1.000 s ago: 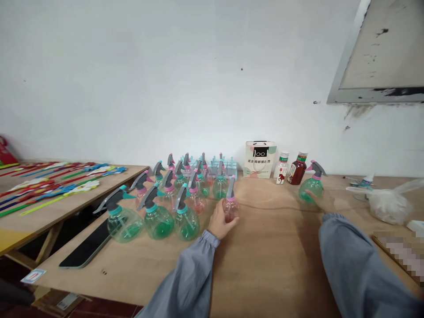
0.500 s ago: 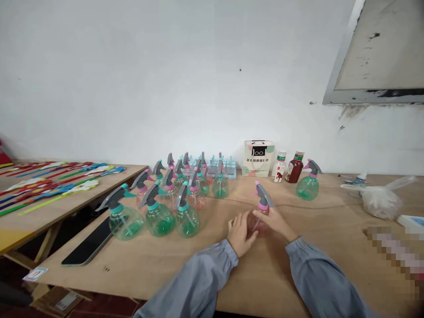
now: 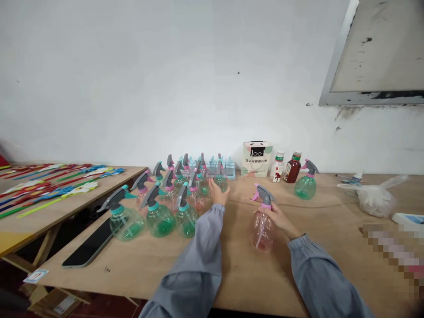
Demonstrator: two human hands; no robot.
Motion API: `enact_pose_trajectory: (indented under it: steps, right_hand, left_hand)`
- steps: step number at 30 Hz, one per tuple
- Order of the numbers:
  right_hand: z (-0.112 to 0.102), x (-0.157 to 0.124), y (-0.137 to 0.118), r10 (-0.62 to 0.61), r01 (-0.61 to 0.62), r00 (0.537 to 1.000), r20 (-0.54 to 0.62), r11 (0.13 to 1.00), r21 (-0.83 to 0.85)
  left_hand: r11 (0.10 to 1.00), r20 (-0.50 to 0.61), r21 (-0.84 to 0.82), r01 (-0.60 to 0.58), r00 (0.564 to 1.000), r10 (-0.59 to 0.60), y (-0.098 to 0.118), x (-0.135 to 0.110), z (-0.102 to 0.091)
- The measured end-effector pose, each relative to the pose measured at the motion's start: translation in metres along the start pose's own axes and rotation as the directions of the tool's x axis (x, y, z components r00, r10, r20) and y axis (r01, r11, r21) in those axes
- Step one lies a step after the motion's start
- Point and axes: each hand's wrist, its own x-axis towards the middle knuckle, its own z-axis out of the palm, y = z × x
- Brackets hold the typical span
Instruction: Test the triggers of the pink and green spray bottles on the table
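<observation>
My right hand (image 3: 277, 219) grips the neck of a clear pink spray bottle (image 3: 262, 234) with a grey and pink trigger head, its nozzle turned left. A little pink shows at the bottom of that bottle. Further forward, my left hand (image 3: 218, 193) reaches to the front of a green spray bottle (image 3: 220, 177), thumb and fingers apart around its lower part; whether they touch it I cannot tell. Left of this hand several green and pink spray bottles stand in a cluster, among them a green one (image 3: 160, 221) with a turquoise collar.
A phone (image 3: 89, 243) lies at the table's left edge. By the wall are a light blue rack (image 3: 230, 170), a paper bag (image 3: 256, 160), a white bottle (image 3: 278, 168) and a dark red bottle (image 3: 293, 168). Another green spray bottle (image 3: 305, 187) and a plastic bag (image 3: 377, 198) stand right.
My left hand has left the pink spray bottle and moved forward to the green one at the back. My right hand still holds the pink bottle, now slightly nearer and more upright.
</observation>
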Motion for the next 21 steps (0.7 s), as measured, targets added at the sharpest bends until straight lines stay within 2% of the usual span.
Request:
enact_pose_trajectory:
  steps: [3, 7, 12, 15, 18, 21]
  right_hand:
    - [0.006, -0.002, -0.007, 0.039, -0.052, 0.996, 0.085, 0.986, 0.156]
    - [0.015, -0.003, -0.014, 0.045, -0.104, 0.979, 0.201, 0.949, 0.298]
    - [0.018, 0.0, -0.015, 0.041, -0.107, 0.98, 0.196, 0.935, 0.339]
    - [0.02, 0.002, -0.011, 0.026, -0.112, 0.971, 0.239, 0.928, 0.355]
    - [0.024, 0.003, -0.009, 0.023, -0.092, 0.979, 0.201, 0.935, 0.342]
    - [0.026, 0.003, -0.01, -0.01, -0.033, 0.992, 0.124, 0.939, 0.343]
  left_hand:
    - [0.995, 0.075, 0.084, 0.05, 0.996, -0.056, -0.004, 0.013, 0.008]
    - [0.991, 0.09, 0.123, 0.059, 0.994, -0.07, -0.005, 0.003, 0.004]
    - [0.959, 0.169, 0.282, -0.012, 0.985, -0.037, -0.004, -0.046, -0.024]
    - [0.948, 0.179, 0.312, -0.063, 0.984, 0.007, -0.003, -0.073, -0.042]
    - [0.95, 0.188, 0.3, -0.083, 0.982, 0.026, -0.002, -0.084, -0.052]
    - [0.953, 0.195, 0.292, -0.086, 0.98, 0.029, -0.001, -0.083, -0.054]
